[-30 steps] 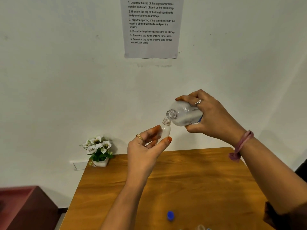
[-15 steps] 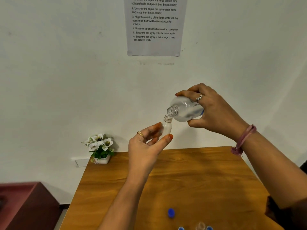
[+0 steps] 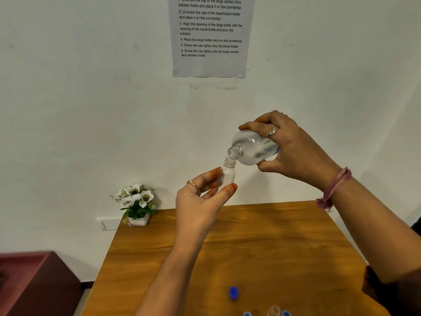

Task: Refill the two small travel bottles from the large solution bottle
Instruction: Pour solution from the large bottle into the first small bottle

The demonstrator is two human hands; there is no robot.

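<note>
My left hand point(image 3: 200, 201) holds a small clear travel bottle point(image 3: 228, 173) upright by thumb and fingers, high above the table, its threaded neck uncapped. My right hand point(image 3: 293, 153) grips the large clear solution bottle point(image 3: 249, 148), tilted down to the left, with its open mouth resting right at the small bottle's neck. A blue cap point(image 3: 233, 292) lies on the wooden table point(image 3: 262, 247). At the bottom edge the top of a second small bottle point(image 3: 274, 310) shows between two more blue caps point(image 3: 247, 313), point(image 3: 286, 313).
A small pot of white flowers point(image 3: 136, 205) stands at the table's far left corner against the white wall. A printed instruction sheet point(image 3: 209, 35) hangs on the wall. A dark red cabinet point(image 3: 34, 283) sits low at the left, beside the table.
Both hands with their bottles have drifted slightly rightward in view and the large bottle is tipped a bit steeper. The view has dipped, so more of the table's near edge shows.
</note>
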